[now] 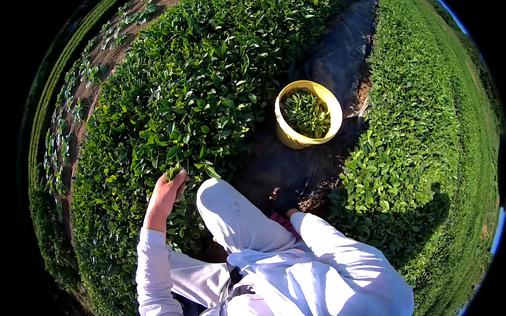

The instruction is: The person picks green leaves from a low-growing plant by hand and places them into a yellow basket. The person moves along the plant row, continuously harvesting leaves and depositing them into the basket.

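Note:
My left hand (168,193) is at the near side of a dense tea-like bush row (178,98), its fingers closed around a small bunch of picked green leaves (172,172). A leafy sprig (209,170) sticks out just right of it, by my raised knee. My right hand (293,213) hangs low beside my leg in deep shadow. Only a lit bit near the wrist shows clearly, so its fingers and anything in them cannot be made out. Ahead of me, a yellow plastic bucket (292,141) stands on the ground, partly filled with loose green leaves (306,112).
Dark ground-cover sheeting (336,51) lines the narrow path between the rows. A second clipped hedge row (415,118) runs along the right. Dry plant litter (316,197) lies at its foot. Beyond the left row is bare soil (110,51) with young plants.

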A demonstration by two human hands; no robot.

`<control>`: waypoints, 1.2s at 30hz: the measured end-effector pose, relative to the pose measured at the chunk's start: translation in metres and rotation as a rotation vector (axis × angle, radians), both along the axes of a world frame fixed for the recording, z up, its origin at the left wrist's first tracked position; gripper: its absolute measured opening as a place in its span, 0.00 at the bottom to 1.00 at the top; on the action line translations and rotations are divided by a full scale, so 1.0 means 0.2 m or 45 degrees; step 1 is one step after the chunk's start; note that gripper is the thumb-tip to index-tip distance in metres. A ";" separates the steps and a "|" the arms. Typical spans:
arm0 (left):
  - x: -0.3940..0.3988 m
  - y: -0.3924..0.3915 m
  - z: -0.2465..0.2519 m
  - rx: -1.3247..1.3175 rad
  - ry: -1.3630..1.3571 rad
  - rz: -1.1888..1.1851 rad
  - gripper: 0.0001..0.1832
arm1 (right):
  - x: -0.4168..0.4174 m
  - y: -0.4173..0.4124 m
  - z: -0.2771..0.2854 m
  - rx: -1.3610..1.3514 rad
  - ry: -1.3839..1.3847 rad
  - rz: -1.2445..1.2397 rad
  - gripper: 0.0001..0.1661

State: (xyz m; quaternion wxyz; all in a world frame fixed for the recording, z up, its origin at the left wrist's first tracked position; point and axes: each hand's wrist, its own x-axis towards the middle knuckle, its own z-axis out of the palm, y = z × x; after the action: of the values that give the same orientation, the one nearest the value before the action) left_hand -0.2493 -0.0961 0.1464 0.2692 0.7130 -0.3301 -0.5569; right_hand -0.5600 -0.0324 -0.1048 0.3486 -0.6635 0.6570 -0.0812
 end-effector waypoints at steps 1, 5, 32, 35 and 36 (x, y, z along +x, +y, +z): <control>-0.12 -0.05 0.07 -0.035 -0.033 -0.079 0.14 | -0.01 0.01 0.01 -0.039 -0.040 -0.039 0.20; -0.36 -0.12 0.22 -0.169 -0.013 -0.343 0.14 | -0.05 0.05 -0.02 -0.208 -0.019 -0.038 0.21; -0.93 -0.53 0.04 -0.188 0.139 -0.644 0.14 | -0.38 0.48 -0.03 0.115 -0.162 -0.441 0.21; -1.10 -0.62 -0.08 -0.149 0.111 -0.719 0.14 | -0.37 0.55 -0.04 0.087 -0.203 -0.513 0.22; -1.16 -0.63 -0.08 -0.144 0.077 -0.744 0.14 | -0.37 0.57 -0.03 0.080 -0.221 -0.537 0.22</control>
State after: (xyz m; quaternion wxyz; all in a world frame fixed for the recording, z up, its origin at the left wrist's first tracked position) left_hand -0.4811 -0.2225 0.1295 0.1466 0.5546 -0.5437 -0.6126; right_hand -0.6332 0.0807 -0.1115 0.3996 -0.4909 0.7508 -0.1885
